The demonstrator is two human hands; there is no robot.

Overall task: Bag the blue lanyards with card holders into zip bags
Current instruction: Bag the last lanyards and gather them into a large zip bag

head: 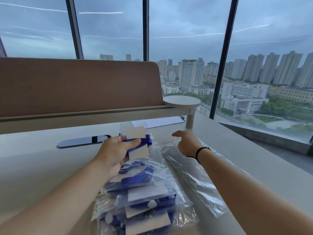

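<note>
My left hand (115, 153) grips a blue lanyard with a card holder (137, 143), thumb across the blue strap, lifted above the table's middle. Below it lies a pile of blue lanyards with card holders (144, 197), most inside clear plastic. To the right, empty clear zip bags (191, 177) lie flat on the table. My right hand (185, 144) hovers over the far end of those bags, fingers curled and pointing left, holding nothing. A black band circles that wrist.
A dark oval panel (83, 141) is set in the white table (33, 160) at left. White paper and a pen (157, 122) lie at the back under a shelf with a round end (182, 100). A brown divider stands behind. Windows at right.
</note>
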